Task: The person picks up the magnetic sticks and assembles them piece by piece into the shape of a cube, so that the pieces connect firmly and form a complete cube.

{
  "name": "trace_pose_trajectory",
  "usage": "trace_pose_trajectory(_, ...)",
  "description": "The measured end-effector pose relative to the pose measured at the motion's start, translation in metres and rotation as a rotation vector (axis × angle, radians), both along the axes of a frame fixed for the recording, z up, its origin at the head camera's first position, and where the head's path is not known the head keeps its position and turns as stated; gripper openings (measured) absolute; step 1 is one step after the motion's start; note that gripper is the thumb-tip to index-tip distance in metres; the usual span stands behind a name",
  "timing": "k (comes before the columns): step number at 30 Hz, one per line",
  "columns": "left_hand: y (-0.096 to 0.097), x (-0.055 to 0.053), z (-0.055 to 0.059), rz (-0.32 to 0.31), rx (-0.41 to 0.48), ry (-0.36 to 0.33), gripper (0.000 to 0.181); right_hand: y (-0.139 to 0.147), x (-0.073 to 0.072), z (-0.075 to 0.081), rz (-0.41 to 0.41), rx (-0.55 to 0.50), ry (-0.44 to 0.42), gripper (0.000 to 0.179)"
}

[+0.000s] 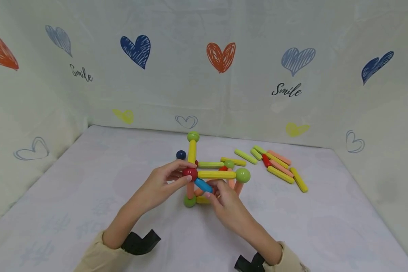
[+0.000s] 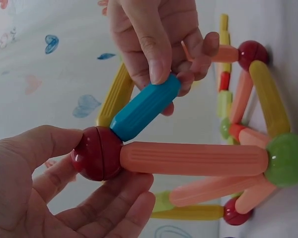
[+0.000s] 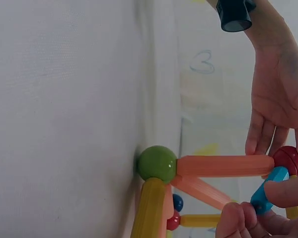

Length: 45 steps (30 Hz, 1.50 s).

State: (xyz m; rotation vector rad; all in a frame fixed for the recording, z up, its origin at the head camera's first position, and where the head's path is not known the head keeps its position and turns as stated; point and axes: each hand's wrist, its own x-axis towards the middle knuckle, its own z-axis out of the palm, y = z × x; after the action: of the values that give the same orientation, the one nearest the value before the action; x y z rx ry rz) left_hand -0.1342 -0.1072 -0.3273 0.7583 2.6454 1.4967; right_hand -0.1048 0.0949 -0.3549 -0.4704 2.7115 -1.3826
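Head view showed the left hand [image 1: 158, 187] pinching the red ball [image 1: 189, 173] and the right hand [image 1: 230, 207] pinching the blue stick [image 1: 203, 185], so a steady ball seemed best.

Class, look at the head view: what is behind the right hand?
Salmon sticks and a low yellow stick partly show; the right hand covers the yellow stick's right end.

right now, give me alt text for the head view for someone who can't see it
A person's left grip holds a red ball while the right grip pinches a short blue stick against it. The ball belongs to a frame of colored sticks and balls on a white table; loose sticks lie to the right.
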Motion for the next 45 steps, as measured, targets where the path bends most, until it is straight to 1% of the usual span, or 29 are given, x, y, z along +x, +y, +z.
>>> trace_pose_trajectory(3,-0.001,-0.001,0.0,-0.008,-0.006,-0.008,0.032,0.005,0.0,0.004,0.01,0.026,0.001,0.029)
trace_pose_trajectory(6,-0.001,-0.001,0.0,-0.009,-0.012,-0.017,0.032,0.015,0.006,0.013,0.036,0.079,-0.01,0.029)
trace_pose_trajectory(9,0.0,-0.002,-0.001,-0.004,-0.015,-0.029,0.033,0.029,0.015,0.029,0.095,0.143,-0.004,0.027)
trace_pose_trajectory(11,0.001,-0.002,-0.002,0.003,-0.018,-0.035,0.033,0.04,0.021,0.042,0.134,0.142,-0.001,0.025)
trace_pose_trajectory(12,0.001,-0.002,-0.002,0.006,-0.023,-0.034,0.032,0.045,0.023,0.048,0.147,0.124,-0.001,0.024)
trace_pose_trajectory(14,0.001,-0.001,-0.001,0.011,-0.029,-0.032,0.032,0.055,0.024,0.06,0.122,0.087,0.007,0.022)
trace_pose_trajectory(15,0.001,-0.001,-0.001,0.011,-0.032,-0.027,0.032,0.061,0.023,0.064,0.105,0.06,0.031,0.021)
trace_pose_trajectory(17,0.001,0.0,0.0,0.007,-0.038,-0.024,0.032,0.072,0.017,0.071,0.048,0.02,0.077,0.02)
trace_pose_trajectory(19,0.001,0.0,0.001,-0.001,-0.036,-0.035,0.034,0.083,0.007,0.073,-0.02,0.014,0.119,0.019)
trace_pose_trajectory(21,0.001,-0.001,0.0,-0.014,-0.032,-0.045,0.037,0.092,-0.007,0.07,-0.054,0.015,0.154,0.019)
trace_pose_trajectory(23,0.001,-0.002,-0.002,-0.025,-0.023,-0.066,0.039,0.098,-0.023,0.065,-0.08,0.037,0.142,0.02)
trace_pose_trajectory(25,0.001,-0.003,-0.004,-0.045,-0.005,-0.072,0.04,0.101,-0.04,0.057,-0.091,0.059,0.118,0.022)
trace_pose_trajectory(29,0.002,-0.005,-0.01,-0.077,0.041,-0.086,0.042,0.099,-0.075,0.039,-0.104,0.095,0.034,0.027)
trace_pose_trajectory(33,0.004,-0.008,-0.016,-0.099,0.091,-0.108,0.043,0.092,-0.103,0.02,-0.111,0.175,-0.017,0.03)
trace_pose_trajectory(36,0.006,-0.01,-0.019,-0.104,0.116,-0.118,0.043,0.088,-0.119,0.005,-0.114,0.25,-0.027,0.031)
trace_pose_trajectory(39,0.009,-0.011,-0.019,-0.096,0.123,-0.125,0.043,0.083,-0.13,-0.005,-0.115,0.287,-0.041,0.031)
trace_pose_trajectory(45,0.01,-0.01,-0.018,-0.072,0.134,-0.153,0.044,0.081,-0.141,-0.018,-0.124,0.309,-0.111,0.031)
